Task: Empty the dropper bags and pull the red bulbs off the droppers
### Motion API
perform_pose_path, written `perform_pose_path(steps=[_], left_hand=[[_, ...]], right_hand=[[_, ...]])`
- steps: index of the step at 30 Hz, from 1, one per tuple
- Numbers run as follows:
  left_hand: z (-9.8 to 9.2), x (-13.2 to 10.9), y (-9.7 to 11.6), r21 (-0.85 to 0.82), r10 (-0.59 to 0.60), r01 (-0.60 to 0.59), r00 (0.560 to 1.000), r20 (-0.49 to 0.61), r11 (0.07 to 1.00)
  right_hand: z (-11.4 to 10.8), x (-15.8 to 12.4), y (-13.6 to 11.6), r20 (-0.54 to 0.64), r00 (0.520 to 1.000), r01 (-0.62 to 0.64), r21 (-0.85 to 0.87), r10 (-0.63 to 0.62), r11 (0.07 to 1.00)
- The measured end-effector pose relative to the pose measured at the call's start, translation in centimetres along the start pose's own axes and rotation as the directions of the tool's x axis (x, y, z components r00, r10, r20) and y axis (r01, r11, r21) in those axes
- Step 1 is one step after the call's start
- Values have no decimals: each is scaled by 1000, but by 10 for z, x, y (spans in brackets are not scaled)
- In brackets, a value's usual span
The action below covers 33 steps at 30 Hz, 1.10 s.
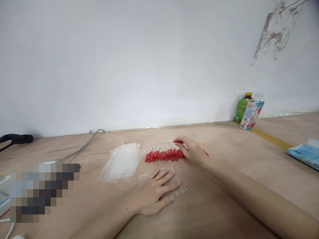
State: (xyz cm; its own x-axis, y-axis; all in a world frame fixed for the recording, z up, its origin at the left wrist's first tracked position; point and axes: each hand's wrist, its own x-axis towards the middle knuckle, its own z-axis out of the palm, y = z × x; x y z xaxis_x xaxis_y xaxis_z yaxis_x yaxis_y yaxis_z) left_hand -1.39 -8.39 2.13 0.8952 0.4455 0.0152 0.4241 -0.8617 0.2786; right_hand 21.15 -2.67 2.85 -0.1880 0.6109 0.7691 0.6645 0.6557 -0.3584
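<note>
My left hand [159,192] lies flat with spread fingers on a clear zip bag [179,189] that has a red seal line. Just beyond it, a row of small clear, thin pieces with rounded red ends [163,155] is bunched together, red ends toward me. My right hand [191,151] curls around the right end of this row, with a red-ended piece [177,141] at its fingertips; the hand hides part of the row. A thin red strip [205,152] shows to the right of that hand. Left of the row lies a fanned stack of clear zip bags [122,162].
At the back right, a green bottle [241,109] and a printed bottle [251,115] stand by the wall. A blue packet [305,154] lies at the right edge. Grey cables [83,147], a black handle-like object [17,138] and a blurred-out area occupy the left.
</note>
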Motion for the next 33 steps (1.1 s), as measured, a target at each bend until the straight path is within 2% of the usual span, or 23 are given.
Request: perform_pose_path(steps=[3,5,6,9,11,13,17,20,22,23,24,25,26,27,28,29,31,33], left_hand=[[2,-2,2,-38,-77,76,997,-23,996],[2,-4,1,-103,-163,150,979,-125,983],[2,-4,-1,-138,-218,193,956,-197,971],[1,-5,-12,-217,-371,308,845,-384,926],[2,-6,-21,-258,-438,358,795,-420,897],[4,-6,-29,-305,-495,398,773,-396,865],[6,-7,-33,-362,-584,480,765,-273,799],[-2,-10,-28,-375,-563,474,808,-173,796],[-15,-14,-29,-415,-518,413,837,-178,811],[-24,-17,-33,-445,-510,383,834,-209,809],[-33,-20,-38,-475,-528,369,809,-260,799],[-42,-23,-46,-502,-574,380,755,-316,777],[-50,-27,-55,-525,-643,410,648,-408,746],[-57,-31,-66,-540,-704,453,502,-503,709],[-62,-36,-77,-538,-722,482,431,-541,691],[-65,-40,-89,-534,-733,508,389,-559,676],[-64,-49,-109,-501,-744,574,335,-578,647],[-56,-56,-122,-432,-737,643,328,-591,632]], right_hand=[[23,4,3,147,967,230,-165,-207,959],[34,6,7,246,934,318,-233,-261,919],[38,6,8,281,922,340,-251,-268,906],[43,5,8,336,901,366,-254,-273,895],[40,3,6,357,898,359,-262,-256,896],[34,-1,1,350,909,332,-280,-227,901],[15,-17,-7,255,946,270,-278,-200,922],[2,-35,-6,207,958,249,-244,-201,937],[-5,-49,-3,197,958,249,-218,-207,944],[-7,-55,-1,195,959,245,-204,-206,948],[-10,-60,1,193,961,235,-189,-198,953],[-11,-65,3,191,963,222,-173,-188,960],[-12,-68,4,190,966,206,-158,-175,966],[-13,-70,5,193,968,189,-143,-160,972],[-13,-71,6,196,970,174,-131,-147,976],[-13,-72,6,199,970,165,-121,-139,979],[-12,-72,6,217,966,168,-109,-142,980],[-11,-71,6,230,962,177,-107,-149,978]])
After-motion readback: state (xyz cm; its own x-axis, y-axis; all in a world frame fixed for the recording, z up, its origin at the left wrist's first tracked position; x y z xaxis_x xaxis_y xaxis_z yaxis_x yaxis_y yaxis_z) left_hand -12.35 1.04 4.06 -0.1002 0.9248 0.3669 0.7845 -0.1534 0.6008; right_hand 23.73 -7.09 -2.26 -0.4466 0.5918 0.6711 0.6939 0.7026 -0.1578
